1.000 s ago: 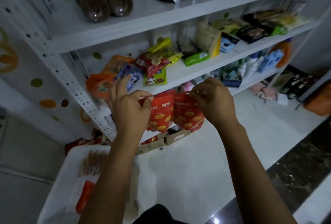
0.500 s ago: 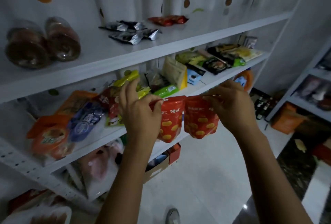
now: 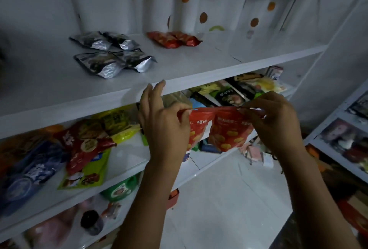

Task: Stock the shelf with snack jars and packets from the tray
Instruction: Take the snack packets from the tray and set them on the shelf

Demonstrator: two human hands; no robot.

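Two red snack packets [image 3: 225, 129], joined along their top edge, hang between my hands in front of the second shelf. My left hand [image 3: 165, 121] pinches the left corner and my right hand [image 3: 272, 121] pinches the right corner. Just above them runs the white top shelf [image 3: 199, 63]. On it lie two red packets of the same kind [image 3: 175, 39] and several silver packets [image 3: 111, 53]. The tray is out of view.
The second shelf [image 3: 127, 159] is crowded with coloured packets: red and green ones [image 3: 85, 149] at left, dark and yellow ones [image 3: 249, 89] at right. Lower shelves hold a green bag [image 3: 121, 189] and a dark-lidded jar [image 3: 91, 222]. Another rack [image 3: 342, 141] stands at right.
My view has tilted up and the tray has dropped out of sight. Both hands have lifted the joined red packets from the lower shelves up toward the top shelf's edge.
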